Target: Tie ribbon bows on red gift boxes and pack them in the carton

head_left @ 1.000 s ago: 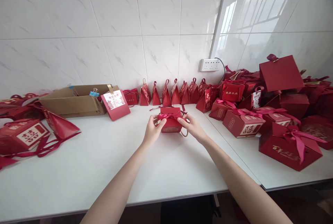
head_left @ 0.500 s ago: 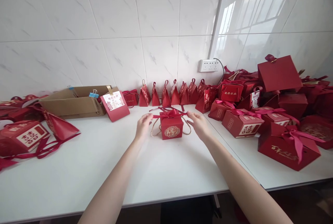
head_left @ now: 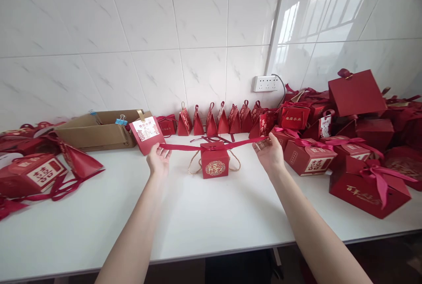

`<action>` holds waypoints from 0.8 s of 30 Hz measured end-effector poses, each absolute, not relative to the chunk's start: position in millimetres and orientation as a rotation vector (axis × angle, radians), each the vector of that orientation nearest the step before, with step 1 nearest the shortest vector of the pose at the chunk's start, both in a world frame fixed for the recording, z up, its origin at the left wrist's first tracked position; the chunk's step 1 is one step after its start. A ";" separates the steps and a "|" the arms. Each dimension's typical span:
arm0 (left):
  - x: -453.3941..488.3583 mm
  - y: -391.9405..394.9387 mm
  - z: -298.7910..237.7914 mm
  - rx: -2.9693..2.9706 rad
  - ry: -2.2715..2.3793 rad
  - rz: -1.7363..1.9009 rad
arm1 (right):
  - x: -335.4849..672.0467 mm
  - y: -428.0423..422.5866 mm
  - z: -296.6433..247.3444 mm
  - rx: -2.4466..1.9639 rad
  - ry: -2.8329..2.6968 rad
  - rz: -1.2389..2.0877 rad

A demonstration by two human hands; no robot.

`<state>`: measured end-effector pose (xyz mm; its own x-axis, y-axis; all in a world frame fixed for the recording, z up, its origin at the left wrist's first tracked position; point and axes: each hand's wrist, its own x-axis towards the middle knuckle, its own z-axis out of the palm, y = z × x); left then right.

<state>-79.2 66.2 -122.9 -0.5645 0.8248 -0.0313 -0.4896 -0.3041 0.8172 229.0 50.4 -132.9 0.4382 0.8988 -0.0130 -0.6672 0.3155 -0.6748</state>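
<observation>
Small red cardboard gift box [head_left: 215, 165] sits on the white tabletop [head_left: 198, 222] midway between the grips; left hand [head_left: 158, 161] and right hand [head_left: 270, 154] each pinch an end of its red satin ribbon [head_left: 184, 147], taut. An even, level pull should keep the knot centred. Beyond the grips, red triangular pouches [head_left: 211, 123] line the white-tiled wall [head_left: 148, 33].

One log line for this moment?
left hand: pinching red fabric ribbon end | right hand: other end | small red cardboard box: on white table
</observation>
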 end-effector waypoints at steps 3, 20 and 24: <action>-78.8 65.0 -121.0 0.511 1.045 1.976 | 227.1 45.6 -125.4 -0.522 -0.288 1.110; -50.4 53.6 -136.6 1.594 1.243 1.581 | 200.2 24.3 -124.6 -1.082 -1.289 1.179; -40.4 48.3 -142.6 1.638 1.168 1.187 | 182.9 21.1 -135.6 -1.289 -1.518 1.093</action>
<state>-40.4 48.3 -142.6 0.1397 0.9601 0.2422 0.2269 -0.2692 0.9360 182.9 21.1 -135.6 -0.1152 0.9915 0.0612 0.2562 0.0892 -0.9625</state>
